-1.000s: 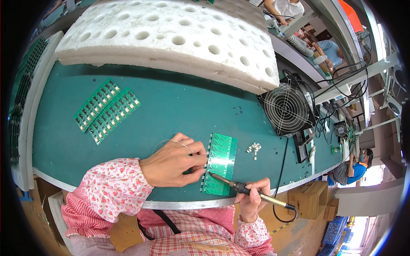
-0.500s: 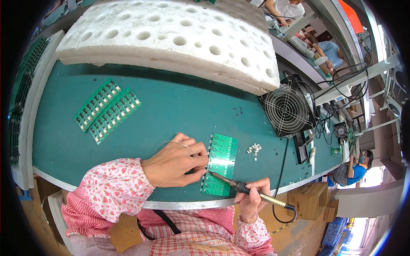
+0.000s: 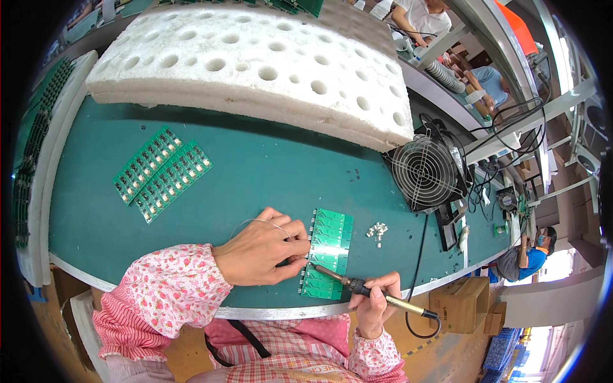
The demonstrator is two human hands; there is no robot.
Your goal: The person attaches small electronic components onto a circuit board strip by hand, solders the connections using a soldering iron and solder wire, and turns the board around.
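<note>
A green circuit board panel lies on the green bench top near its front edge, with pins along its left side. My right hand grips a soldering iron, whose tip reaches the lower left part of the panel. At the panel's left edge, my left hand is closed with thumb and fingers pinched together. A thin solder wire loops over its knuckles and runs into the fingers. Right of the panel sits a small pile of white components.
Two populated circuit board panels lie at the left. A white foam block with round holes spans the back. At the right stands a fan with a wire grille; a black cable trails beside it. Other people work beyond.
The bench scene sits slightly lower in view near my hands, as the view has shifted a little. Both hands keep their hold, and the iron's tip remains at the panel's left side.
</note>
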